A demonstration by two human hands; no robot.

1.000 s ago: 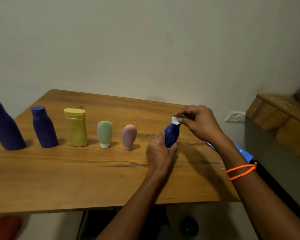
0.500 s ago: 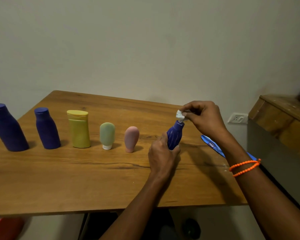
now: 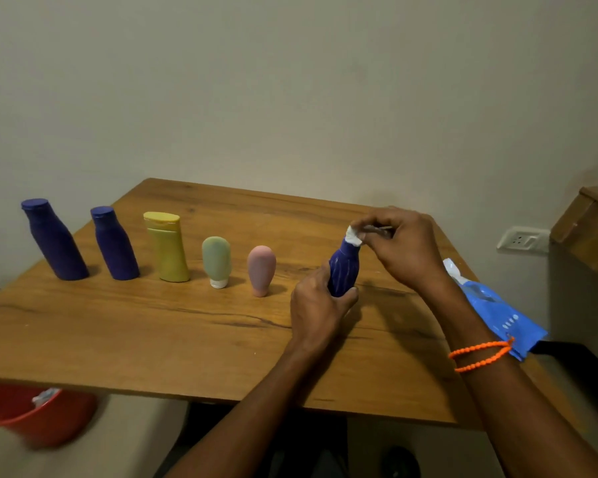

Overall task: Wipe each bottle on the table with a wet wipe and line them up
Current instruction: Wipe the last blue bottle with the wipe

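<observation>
Two bare forearms, no sleeves. Right wrist: orange beaded cord bracelet [image 3: 480, 355], two strands, worn behind the grip.

A wooden table [image 3: 152, 326] carries five bottles in a row, all to the left of the left hand [image 3: 316, 305]: two dark blue bottles [image 3: 54, 241] [image 3: 114, 244], a yellow bottle [image 3: 168, 251], a green tube [image 3: 216, 260], then a pink tube [image 3: 261, 269] nearest this hand. A blue packet [image 3: 491, 308] lies beside the right wrist.

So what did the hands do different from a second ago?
Little: the right hand keeps rubbing the wet wipe on top of the small blue bottle, which the left hand still grips. The five bottles in the row did not move.
</observation>
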